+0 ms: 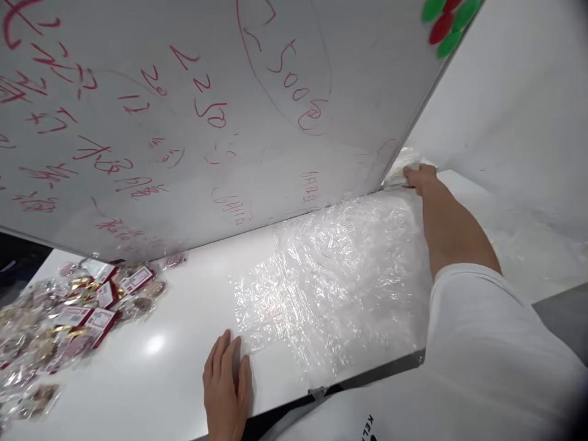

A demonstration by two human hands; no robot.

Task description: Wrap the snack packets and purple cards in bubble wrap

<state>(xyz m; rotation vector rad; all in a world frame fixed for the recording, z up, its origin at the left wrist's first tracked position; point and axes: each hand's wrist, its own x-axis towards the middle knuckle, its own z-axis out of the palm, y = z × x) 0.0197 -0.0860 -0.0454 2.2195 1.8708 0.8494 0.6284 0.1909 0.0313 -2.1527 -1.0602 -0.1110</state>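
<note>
My left hand point(227, 387) lies on the white table near its front edge, fingers stretched out, holding nothing. Just right of it spreads a crinkled sheet of clear plastic film point(340, 275), running toward the front edge of the table. Far off at the back right, my right hand point(421, 176) reaches past the corner of the whiteboard. Its fingers are bent onto a bundle of clear plastic point(399, 166), partly hidden behind the board.
A whiteboard point(275, 171) with red handwriting stands along the back of the table point(174, 343). Green and red magnets point(443, 27) sit at its upper right. Several small clear-bagged items point(76, 315) with red and white labels pile up at the left. A white wall point(519, 92) rises at right.
</note>
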